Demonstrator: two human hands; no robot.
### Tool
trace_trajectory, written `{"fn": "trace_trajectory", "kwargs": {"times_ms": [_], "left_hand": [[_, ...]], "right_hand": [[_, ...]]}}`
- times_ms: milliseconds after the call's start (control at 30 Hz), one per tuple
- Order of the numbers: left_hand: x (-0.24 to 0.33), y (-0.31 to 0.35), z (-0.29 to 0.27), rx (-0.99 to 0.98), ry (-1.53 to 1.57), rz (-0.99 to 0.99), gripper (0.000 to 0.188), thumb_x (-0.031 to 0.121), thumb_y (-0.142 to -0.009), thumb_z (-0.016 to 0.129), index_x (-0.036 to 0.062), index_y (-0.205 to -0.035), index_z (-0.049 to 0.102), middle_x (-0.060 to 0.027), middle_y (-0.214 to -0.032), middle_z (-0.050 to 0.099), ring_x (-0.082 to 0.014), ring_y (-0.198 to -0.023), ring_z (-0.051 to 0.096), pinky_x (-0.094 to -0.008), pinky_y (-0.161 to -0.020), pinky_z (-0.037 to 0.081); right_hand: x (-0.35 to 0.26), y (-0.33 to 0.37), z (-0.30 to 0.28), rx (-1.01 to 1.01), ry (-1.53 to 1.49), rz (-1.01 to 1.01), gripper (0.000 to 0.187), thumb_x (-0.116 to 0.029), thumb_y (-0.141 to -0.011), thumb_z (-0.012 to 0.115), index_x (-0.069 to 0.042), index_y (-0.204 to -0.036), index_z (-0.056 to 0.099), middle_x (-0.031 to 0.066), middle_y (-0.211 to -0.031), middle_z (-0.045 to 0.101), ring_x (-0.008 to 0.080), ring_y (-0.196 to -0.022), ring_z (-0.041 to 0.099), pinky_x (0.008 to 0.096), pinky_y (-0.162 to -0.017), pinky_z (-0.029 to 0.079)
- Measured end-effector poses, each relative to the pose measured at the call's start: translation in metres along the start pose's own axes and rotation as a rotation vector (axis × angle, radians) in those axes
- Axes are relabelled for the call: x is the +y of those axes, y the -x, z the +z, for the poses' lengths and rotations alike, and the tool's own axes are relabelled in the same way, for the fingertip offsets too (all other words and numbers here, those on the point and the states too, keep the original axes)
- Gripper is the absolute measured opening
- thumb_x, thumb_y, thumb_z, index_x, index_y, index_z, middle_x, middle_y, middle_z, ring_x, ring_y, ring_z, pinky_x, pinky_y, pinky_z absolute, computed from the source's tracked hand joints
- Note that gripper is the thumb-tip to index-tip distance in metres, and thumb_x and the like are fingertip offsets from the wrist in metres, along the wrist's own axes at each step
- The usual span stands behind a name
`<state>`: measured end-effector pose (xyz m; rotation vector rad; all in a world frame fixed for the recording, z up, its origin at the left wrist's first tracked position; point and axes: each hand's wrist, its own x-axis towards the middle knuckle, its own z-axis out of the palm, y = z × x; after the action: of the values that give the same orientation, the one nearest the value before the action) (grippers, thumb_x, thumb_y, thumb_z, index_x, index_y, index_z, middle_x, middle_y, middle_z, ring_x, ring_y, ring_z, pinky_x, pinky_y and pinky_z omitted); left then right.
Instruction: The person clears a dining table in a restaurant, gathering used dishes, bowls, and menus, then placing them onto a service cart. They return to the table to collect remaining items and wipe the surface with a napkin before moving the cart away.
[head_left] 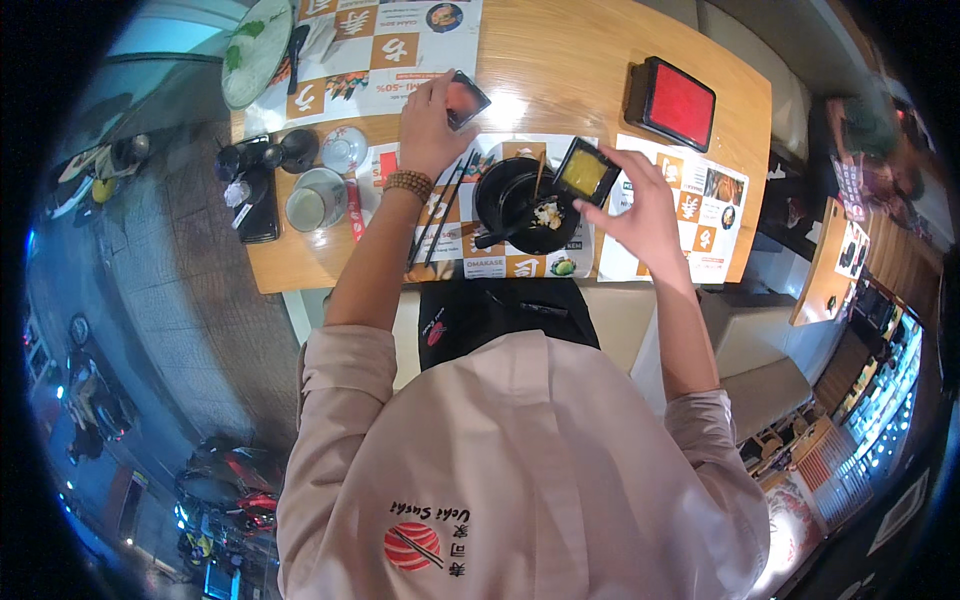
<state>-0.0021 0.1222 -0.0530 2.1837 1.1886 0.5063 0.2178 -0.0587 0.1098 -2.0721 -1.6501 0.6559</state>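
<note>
Right hand [648, 205] pinches a small black square dish [585, 172] with yellow inside, tipped over the rim of the black bowl [520, 205] on the counter [560, 60]. Left hand [430, 125] grips a second small dish [466, 100], reddish inside, farther back on the placemat. Both dishes held by fingertips only, so a slip could drop either one. The tilted yellow dish could spill past the bowl onto the paper mat. A stick leans in the bowl right by that dish; a knock could flip it out. Chopsticks [440, 210] lie beside the left wrist, and a cup [316, 200] near that forearm could catch a careless sweep.
</note>
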Motion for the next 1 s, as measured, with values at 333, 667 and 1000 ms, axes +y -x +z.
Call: {"fn": "trace_trajectory", "kwargs": {"times_ms": [333, 667, 1000], "left_hand": [[0.012, -0.003, -0.023, -0.01, 0.081, 0.046, 0.088, 0.018, -0.063, 0.087, 0.008, -0.141, 0.047, -0.0168, -0.122, 0.062, -0.0333, -0.114, 0.059, -0.0422, -0.1, 0.047], [0.096, 0.038, -0.102, -0.218, 0.27, 0.28, 0.084, 0.009, -0.063, 0.089, 0.007, -0.138, 0.052, -0.0142, -0.126, 0.063, -0.0312, -0.113, 0.062, -0.0391, -0.099, 0.049], [0.136, 0.069, -0.079, -0.401, 0.171, 0.374, 0.088, 0.008, -0.064, 0.084, 0.0136, -0.143, 0.047, -0.0092, -0.131, 0.059, -0.0298, -0.125, 0.054, -0.0433, -0.107, 0.041]], "right_hand": [[-0.011, 0.031, 0.031, -0.094, 0.023, -0.136, 0.066, -0.03, -0.067, 0.084, -0.007, -0.125, 0.062, 0.0094, -0.117, 0.06, 0.0283, -0.11, 0.057, 0.0395, -0.097, 0.044], [-0.006, 0.037, 0.039, -0.06, 0.059, -0.13, 0.072, -0.026, -0.068, 0.085, -0.008, -0.132, 0.059, 0.0099, -0.119, 0.057, 0.029, -0.11, 0.056, 0.0396, -0.096, 0.046], [0.009, 0.055, 0.025, 0.036, -0.276, 0.04, 0.079, -0.014, -0.068, 0.079, -0.01, -0.141, 0.048, 0.0159, -0.126, 0.056, 0.0331, -0.109, 0.06, 0.0408, -0.096, 0.049]]}}
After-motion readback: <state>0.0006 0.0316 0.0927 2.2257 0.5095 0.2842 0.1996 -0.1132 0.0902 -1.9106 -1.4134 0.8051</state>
